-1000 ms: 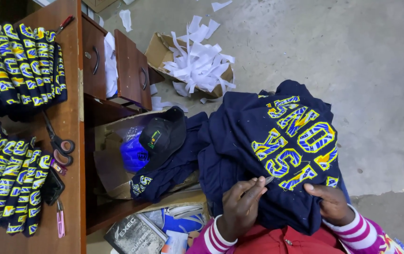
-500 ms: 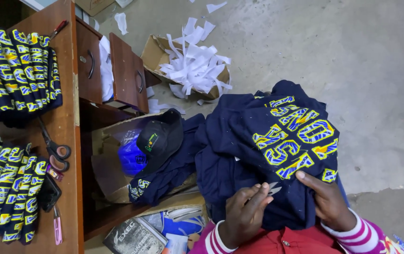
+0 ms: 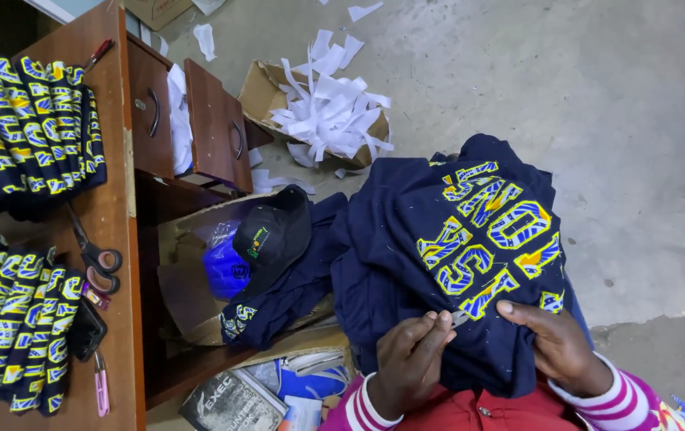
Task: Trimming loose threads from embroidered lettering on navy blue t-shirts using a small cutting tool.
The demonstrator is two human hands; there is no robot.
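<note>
At the bottom of the frame I see my left hand and right hand, both bare. Each wrist has a cuff with pink and white stripes. Between them is my red top with one small dark button.

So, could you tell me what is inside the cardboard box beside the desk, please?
The box holds a black cap, a blue plastic bag and part of a navy garment. Whatever lies beneath them is covered.

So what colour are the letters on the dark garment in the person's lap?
Yellow and blue patterned letters on a navy garment, shown best in the head view.
</note>
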